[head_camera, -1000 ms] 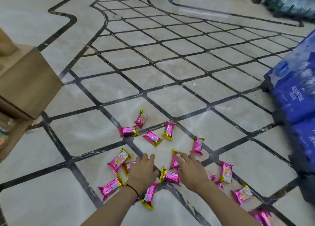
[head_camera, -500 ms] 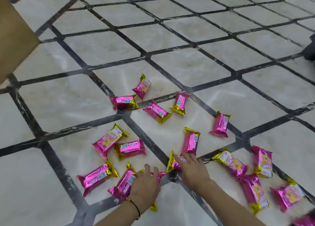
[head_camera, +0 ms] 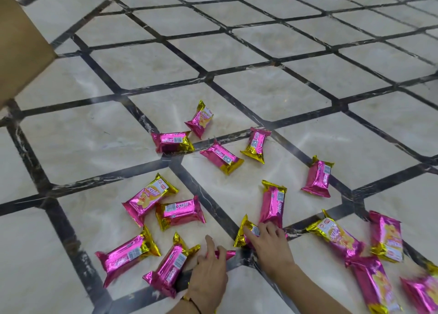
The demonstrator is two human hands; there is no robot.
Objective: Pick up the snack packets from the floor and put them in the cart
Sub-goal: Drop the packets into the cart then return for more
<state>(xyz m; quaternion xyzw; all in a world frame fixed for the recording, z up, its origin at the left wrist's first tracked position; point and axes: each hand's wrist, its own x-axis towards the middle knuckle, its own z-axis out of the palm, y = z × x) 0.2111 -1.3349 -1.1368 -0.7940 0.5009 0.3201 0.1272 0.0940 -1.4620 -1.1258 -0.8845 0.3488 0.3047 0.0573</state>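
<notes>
Fingers [head_camera: 250, 234] of the right hand [head_camera: 272, 252] lie spread flat on a gold-ended packet [head_camera: 243, 224], likely to drag it closer; the left hand [head_camera: 208, 275] curls over a half-hidden packet [head_camera: 229, 254] (gripping or not, I cannot tell). Other packets [head_camera: 222, 157] lie scattered on the floor [head_camera: 142, 65], right of the brown box [head_camera: 21, 41].

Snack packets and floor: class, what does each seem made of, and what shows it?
Snack packets: probably metallised plastic film, glossy pink with gold crimped ends; creases glint. Floor: looks like polished marble or marble-look tile, cream with dark veined strips; reflects light.
</notes>
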